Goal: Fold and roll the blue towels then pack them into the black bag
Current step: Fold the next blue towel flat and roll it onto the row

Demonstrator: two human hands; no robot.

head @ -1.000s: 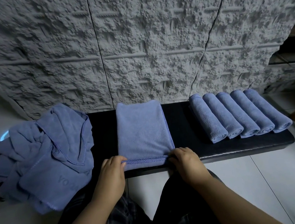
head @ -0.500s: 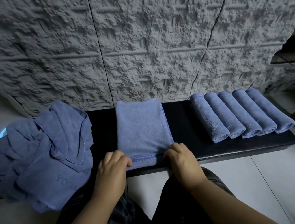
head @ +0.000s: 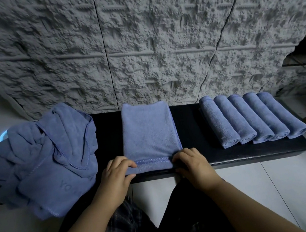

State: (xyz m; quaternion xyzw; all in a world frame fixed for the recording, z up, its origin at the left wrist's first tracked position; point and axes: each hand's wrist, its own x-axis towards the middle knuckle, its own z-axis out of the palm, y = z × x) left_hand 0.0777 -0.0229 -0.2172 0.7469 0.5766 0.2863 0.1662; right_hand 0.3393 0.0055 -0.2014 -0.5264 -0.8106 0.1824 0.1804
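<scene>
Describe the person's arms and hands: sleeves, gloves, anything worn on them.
Both forearms are bare up to the frame edge, with no sleeve showing. The left hand and right hand wear no gloves, and no rings, watch or bands are visible on either wrist.

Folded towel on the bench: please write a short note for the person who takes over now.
Left hand and right hand each grip a near corner of the folded towel, its near edge just turned over into a first roll.
Five rolled towels lie side by side on the right of the black bench.
A loose towel pile waits on the left.
Left: finish this roll, fold and roll the pile, pack everything. The bag is not clearly in view.
</scene>
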